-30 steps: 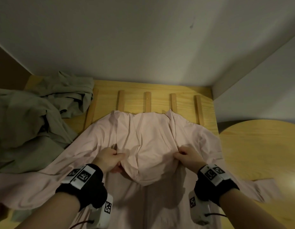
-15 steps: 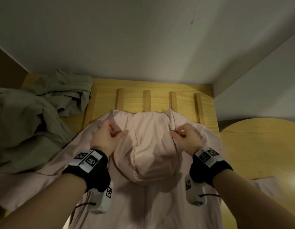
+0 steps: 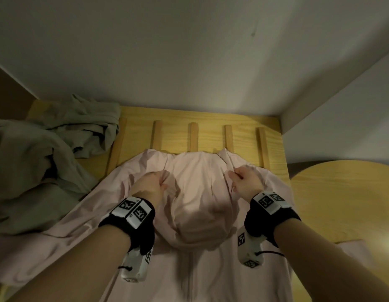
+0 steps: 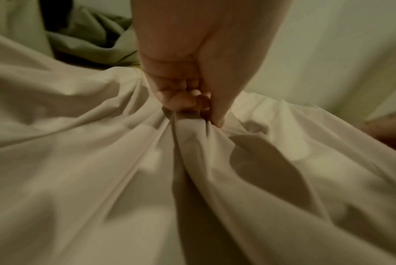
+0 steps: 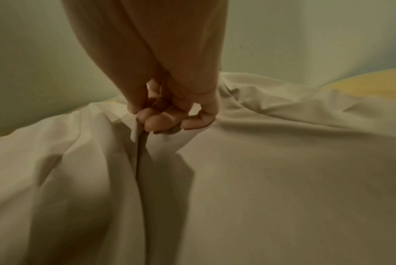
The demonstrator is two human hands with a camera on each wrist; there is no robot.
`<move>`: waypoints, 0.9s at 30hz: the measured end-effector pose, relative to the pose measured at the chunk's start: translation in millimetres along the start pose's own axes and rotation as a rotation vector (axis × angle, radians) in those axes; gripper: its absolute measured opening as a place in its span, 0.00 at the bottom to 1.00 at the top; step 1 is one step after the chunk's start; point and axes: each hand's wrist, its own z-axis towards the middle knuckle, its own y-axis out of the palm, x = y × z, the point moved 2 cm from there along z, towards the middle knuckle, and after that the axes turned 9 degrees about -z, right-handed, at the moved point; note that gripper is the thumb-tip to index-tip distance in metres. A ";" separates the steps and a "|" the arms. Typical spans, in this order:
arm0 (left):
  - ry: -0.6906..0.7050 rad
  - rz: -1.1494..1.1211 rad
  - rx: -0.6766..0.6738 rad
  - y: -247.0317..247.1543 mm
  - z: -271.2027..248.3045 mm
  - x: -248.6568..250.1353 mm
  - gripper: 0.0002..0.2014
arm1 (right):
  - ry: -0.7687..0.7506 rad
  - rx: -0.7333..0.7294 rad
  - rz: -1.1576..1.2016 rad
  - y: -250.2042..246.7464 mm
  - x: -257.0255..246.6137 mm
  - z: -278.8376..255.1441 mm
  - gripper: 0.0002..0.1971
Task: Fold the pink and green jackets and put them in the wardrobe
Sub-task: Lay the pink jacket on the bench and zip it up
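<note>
The pink jacket (image 3: 195, 214) lies spread on a wooden slatted bed frame (image 3: 211, 131), its collar end toward the white wall (image 3: 189, 51) and its hood (image 3: 200, 219) folded down over the body. The left hand (image 3: 148, 186) pinches a ridge of pink fabric at the hood's left side; in the left wrist view the fingers (image 4: 181, 100) are curled tight against the thumb with the cloth gathered between them. The right hand (image 3: 247, 182) pinches the fabric at the hood's right side, near the collar; in the right wrist view its fingers (image 5: 163, 120) are curled and clamp a thin raised fold against the thumb. Both hands sit level with each other, the hood between them. The green jacket (image 3: 36, 171) lies crumpled in a heap at the left of the bed frame, touching the pink jacket's left sleeve. A rounded wooden tabletop (image 3: 341, 203) stands to the right, just beside the bed frame, with part of the pink jacket's right sleeve resting on it.
</note>
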 end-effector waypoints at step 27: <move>-0.275 -0.432 0.077 -32.3 34.9 -32.0 0.33 | 0.019 -0.039 -0.020 -13.7 -11.4 15.8 0.16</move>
